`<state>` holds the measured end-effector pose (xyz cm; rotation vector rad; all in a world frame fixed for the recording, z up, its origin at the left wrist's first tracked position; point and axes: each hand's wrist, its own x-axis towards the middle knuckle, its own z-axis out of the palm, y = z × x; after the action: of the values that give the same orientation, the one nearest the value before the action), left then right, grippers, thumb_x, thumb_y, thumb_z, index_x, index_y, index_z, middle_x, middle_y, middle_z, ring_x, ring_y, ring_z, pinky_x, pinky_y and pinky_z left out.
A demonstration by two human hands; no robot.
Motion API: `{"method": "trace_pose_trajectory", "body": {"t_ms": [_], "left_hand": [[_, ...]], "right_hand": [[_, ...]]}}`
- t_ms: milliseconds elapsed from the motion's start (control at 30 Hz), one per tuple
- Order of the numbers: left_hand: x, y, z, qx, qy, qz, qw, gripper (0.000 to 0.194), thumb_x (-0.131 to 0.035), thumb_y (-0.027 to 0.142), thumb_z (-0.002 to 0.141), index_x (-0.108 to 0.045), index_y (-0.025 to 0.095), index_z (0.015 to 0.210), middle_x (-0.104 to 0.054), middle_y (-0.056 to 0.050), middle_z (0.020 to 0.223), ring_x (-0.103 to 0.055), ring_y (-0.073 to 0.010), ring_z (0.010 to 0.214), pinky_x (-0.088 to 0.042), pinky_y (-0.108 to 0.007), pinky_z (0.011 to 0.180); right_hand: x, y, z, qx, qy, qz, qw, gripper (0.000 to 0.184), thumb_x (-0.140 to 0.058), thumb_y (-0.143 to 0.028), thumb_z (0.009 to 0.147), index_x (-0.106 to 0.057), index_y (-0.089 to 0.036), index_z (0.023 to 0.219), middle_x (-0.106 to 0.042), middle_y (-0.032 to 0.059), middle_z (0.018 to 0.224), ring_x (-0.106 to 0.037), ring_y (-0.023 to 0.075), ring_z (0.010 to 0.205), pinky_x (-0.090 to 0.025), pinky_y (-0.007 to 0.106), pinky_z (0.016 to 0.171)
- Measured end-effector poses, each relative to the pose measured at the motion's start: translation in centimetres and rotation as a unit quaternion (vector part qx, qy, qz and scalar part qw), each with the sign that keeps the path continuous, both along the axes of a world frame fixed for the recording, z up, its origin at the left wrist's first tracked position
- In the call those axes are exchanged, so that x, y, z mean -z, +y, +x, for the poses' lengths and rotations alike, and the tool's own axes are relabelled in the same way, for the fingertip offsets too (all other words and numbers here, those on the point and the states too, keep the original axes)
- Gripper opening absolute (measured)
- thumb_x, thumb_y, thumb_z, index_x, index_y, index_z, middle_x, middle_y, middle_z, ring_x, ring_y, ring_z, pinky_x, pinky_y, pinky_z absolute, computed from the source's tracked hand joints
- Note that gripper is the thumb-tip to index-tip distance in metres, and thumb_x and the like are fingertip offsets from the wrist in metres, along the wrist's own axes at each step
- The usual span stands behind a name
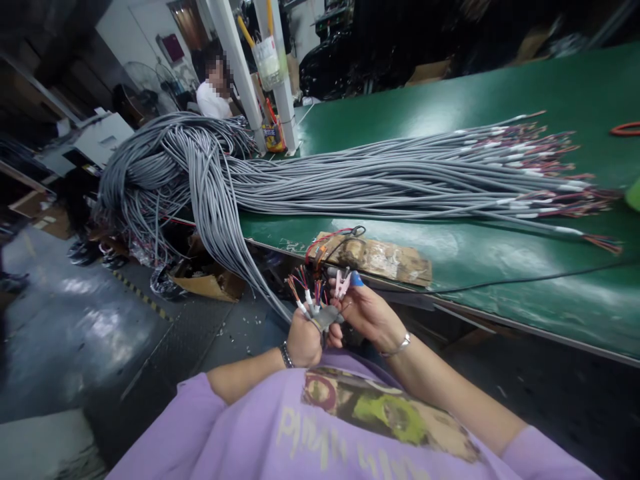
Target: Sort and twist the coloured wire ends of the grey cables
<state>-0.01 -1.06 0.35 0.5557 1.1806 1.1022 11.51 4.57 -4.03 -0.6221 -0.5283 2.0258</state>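
My left hand (304, 341) is closed around the ends of several grey cables (270, 300), which run down to it from the bench. Out of the top of its grip stick white-sleeved ends with thin coloured wires (309, 293) fanned apart. A grey covering (326, 317) lies over the thumb area. My right hand (367, 315) is close beside it, fingers bent together near the wires; whatever is between them is too small to tell. Blue wrapping (356, 279) shows at one fingertip. A pink clip (343, 285) is at these fingers; whether they grip it I cannot tell.
A thick bundle of grey cables (350, 180) lies along the green bench (525, 267), its left part hanging off. A taped wooden board (385, 260) with wiring sits at the bench edge. White posts (235, 67) rise behind. A person (213, 93) is in the background.
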Motion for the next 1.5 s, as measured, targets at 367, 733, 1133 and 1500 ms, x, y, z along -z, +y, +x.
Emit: {"method": "trace_pose_trajectory", "body": {"t_ms": [367,733,1133,1500], "left_hand": [[2.8,-0.5,-1.4,0.005,0.089,0.046,0.995,0.051,-0.077,0.061,0.055,-0.054,0.016,0.063,-0.061,0.0,0.045,-0.053,-0.0106,0.034,-0.037,-0.019,0.034],[2.1,-0.2,-2.2,0.17,0.118,0.051,0.977,0.049,-0.075,0.06,0.058,-0.056,0.015,0.064,-0.059,0.0,0.044,-0.053,-0.0103,0.035,-0.037,-0.019,0.036],[2.9,-0.5,-1.8,0.053,0.084,0.047,0.994,0.056,-0.074,0.068,0.053,-0.055,0.016,0.062,-0.061,-0.001,0.045,-0.052,-0.0103,0.033,-0.037,-0.019,0.034],[0.2,0.4,-1.1,0.051,0.03,0.01,0.998,0.05,-0.078,0.059,0.048,-0.055,0.016,0.06,-0.055,0.001,0.04,-0.046,-0.0088,0.03,-0.031,-0.02,0.032]], "right_hand": [[-2.1,-2.2,0.8,-0.071,-0.174,0.067,0.98,0.048,-0.082,-0.058,0.054,-0.063,-0.018,0.074,-0.058,-0.0024,0.056,-0.048,0.0106,0.052,-0.038,0.026,0.053],[-3.0,-2.8,0.8,-0.035,-0.304,0.161,0.938,0.042,-0.079,-0.056,0.057,-0.064,-0.017,0.063,-0.062,-0.0012,0.059,-0.049,0.0125,0.057,-0.041,0.028,0.06],[-2.9,-3.1,0.2,-0.011,-0.319,0.12,0.94,0.046,-0.077,-0.061,0.054,-0.063,-0.018,0.062,-0.058,-0.001,0.053,-0.043,0.0117,0.051,-0.037,0.028,0.053],[-1.5,-0.7,0.9,0.007,-0.133,0.014,0.991,0.037,-0.067,-0.059,0.073,-0.062,-0.022,0.068,-0.057,0.0006,0.064,-0.047,0.013,0.056,-0.043,0.025,0.052]]}}
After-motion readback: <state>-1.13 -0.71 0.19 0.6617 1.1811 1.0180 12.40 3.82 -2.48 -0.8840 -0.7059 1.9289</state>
